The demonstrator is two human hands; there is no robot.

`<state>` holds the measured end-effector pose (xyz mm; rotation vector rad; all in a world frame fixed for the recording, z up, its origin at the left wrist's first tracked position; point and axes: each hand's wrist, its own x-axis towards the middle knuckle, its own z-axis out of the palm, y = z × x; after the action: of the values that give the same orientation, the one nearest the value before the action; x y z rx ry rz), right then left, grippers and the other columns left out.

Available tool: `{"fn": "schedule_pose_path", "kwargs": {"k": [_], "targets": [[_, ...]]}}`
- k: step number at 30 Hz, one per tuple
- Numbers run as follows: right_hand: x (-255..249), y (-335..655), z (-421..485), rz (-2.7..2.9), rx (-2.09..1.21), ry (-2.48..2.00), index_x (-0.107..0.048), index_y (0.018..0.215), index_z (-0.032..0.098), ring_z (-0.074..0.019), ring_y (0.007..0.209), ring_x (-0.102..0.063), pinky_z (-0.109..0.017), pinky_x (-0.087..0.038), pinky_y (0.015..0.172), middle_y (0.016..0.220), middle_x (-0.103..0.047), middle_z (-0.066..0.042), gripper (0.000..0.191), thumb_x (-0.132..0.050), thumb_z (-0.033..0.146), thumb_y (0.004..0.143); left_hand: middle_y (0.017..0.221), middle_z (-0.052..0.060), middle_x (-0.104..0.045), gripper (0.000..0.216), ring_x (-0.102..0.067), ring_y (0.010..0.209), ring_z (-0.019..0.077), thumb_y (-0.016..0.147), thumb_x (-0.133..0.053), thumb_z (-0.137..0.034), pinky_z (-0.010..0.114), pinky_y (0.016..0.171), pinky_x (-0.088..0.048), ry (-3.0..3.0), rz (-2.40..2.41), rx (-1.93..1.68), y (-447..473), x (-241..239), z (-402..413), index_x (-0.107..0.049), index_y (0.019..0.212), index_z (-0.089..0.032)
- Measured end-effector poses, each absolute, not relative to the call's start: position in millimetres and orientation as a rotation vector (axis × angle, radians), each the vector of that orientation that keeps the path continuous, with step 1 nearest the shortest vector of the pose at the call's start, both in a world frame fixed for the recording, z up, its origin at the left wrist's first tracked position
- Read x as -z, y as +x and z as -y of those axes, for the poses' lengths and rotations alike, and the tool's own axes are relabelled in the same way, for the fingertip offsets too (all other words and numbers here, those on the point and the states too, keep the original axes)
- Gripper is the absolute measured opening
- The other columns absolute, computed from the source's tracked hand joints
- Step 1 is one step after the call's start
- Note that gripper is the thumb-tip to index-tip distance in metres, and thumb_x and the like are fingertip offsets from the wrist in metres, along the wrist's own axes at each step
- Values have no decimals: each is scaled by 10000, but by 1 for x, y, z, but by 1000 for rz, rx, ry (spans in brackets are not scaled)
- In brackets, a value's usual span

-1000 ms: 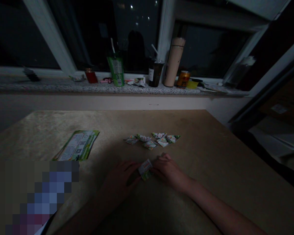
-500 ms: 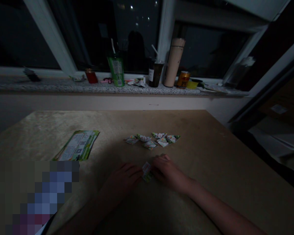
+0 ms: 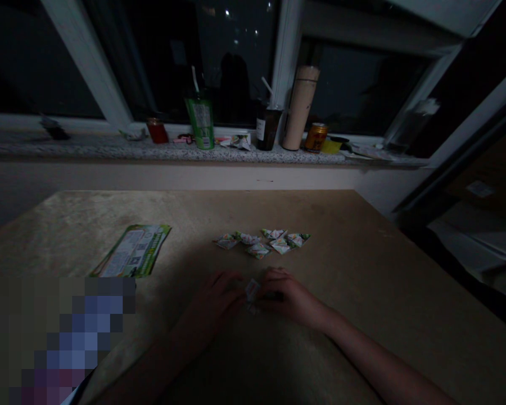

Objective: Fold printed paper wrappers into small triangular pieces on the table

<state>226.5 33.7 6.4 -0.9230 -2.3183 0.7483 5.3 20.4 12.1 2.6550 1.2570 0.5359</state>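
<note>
Both of my hands meet low over the tan table (image 3: 362, 264) in dim light. My left hand (image 3: 214, 301) and my right hand (image 3: 287, 295) pinch a small piece of printed paper (image 3: 251, 291) between their fingertips; only a small folded part of it shows. Just beyond my hands lie several small folded paper pieces (image 3: 262, 242) in a loose row. A green and white printed sheet (image 3: 134, 257) lies flat to the left.
A stone windowsill (image 3: 109, 147) runs along the back with a green cup and straw (image 3: 201, 121), a dark bottle (image 3: 266, 126), a tall beige flask (image 3: 297, 107), an orange can (image 3: 315, 137) and a red jar (image 3: 157, 130). The table's right edge drops off to a dark floor.
The paper between my fingers has been folded smaller and now shows less. My hands have drawn closer together and shifted slightly away from me.
</note>
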Motion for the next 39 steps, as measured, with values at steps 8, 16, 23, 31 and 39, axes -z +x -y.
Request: {"fn": "schedule_pose_path", "kwargs": {"k": [8,16,23,31,39], "targets": [[-5,217,-35,2359,-606,-970,-603,882,171,-164,822,-547,-283,-370,750,839,-617,-43,151,-488,260,922,1153,44,-519,153,-454,1087,254,831,-610,-296,434,925,-390,2431,-1358,-542,8,-10,-22,-656,965,-238],[1,203,-33,2497,-78,-1302,-575,856,165,-204,846,-519,-328,-335,767,868,-589,-62,135,-479,235,920,1053,40,-556,131,-489,1005,243,877,-550,-269,432,867,-378,2409,-1474,-522,15,-3,-27,-665,898,-210],[5,200,-36,2555,-8,-1387,-575,863,185,-198,858,-524,-333,-310,769,859,-603,-33,143,-457,223,935,1032,33,-581,125,-517,985,246,874,-558,-267,439,846,-380,2400,-1543,-522,15,3,-30,-673,880,-221],[3,198,-38,2724,121,-1357,-581,870,186,-210,853,-529,-358,-333,777,882,-610,-46,102,-491,143,894,1181,79,-607,306,-545,1060,220,907,-430,-243,393,937,-404,2543,-1481,-519,20,-9,-2,-560,1172,-160],[2,196,-37,2733,156,-1371,-575,876,176,-212,856,-535,-364,-357,780,887,-615,-58,119,-471,121,889,1344,135,-495,527,-477,1188,288,861,-481,-377,417,983,-370,2865,-1542,-465,26,5,31,-456,1312,-107]]}}
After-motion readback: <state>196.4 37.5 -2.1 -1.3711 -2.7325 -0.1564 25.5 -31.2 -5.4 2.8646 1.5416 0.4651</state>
